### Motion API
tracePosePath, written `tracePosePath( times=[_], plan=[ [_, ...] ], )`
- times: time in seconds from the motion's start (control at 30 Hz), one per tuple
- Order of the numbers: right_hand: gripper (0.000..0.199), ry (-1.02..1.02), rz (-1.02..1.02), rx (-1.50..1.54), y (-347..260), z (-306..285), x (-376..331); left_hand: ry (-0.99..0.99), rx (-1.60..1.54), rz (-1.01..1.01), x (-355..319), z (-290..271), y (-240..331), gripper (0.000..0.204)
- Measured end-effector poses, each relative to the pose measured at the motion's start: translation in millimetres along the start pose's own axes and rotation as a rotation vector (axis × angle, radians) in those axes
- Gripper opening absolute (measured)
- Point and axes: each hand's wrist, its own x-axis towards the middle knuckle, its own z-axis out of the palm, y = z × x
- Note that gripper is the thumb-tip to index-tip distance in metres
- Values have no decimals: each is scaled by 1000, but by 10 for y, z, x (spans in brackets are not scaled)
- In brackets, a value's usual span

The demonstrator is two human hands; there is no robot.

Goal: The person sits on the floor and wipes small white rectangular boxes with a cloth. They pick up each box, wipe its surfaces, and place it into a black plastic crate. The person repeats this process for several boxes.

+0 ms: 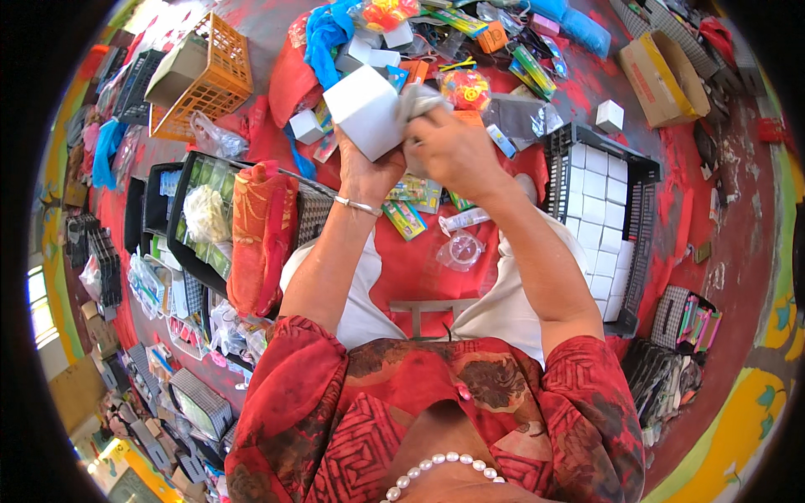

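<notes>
A plain white cube-shaped box is tilted up in front of me. My left hand is closed around its lower corner from below. At the box's right side my right hand grips a crumpled greyish cloth, blurred by motion. I cannot tell whether the cloth touches the box. Beyond both hands lies a heap of mixed goods with small white boxes, an orange box and a red-and-yellow toy in a bag. Yellow-green packets and a transparent round item lie below my wrists.
On my right stands a black plastic crate with rows of white boxes; a single white box sits behind it. An open cardboard box is farther right. On the left are an orange crate, black bins and a folded red-orange cloth.
</notes>
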Motion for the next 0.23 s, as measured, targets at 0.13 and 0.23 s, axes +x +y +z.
tracePosePath(
  times=[0.13, 0.23],
  plan=[
    [22, 267, 345, -47, 352, -150, 58, -244, -83, -98, -113, 82, 62, 42],
    [30, 249, 643, 556, 494, -265, 100, -195, -249, -154, -153, 159, 30, 53]
  ],
)
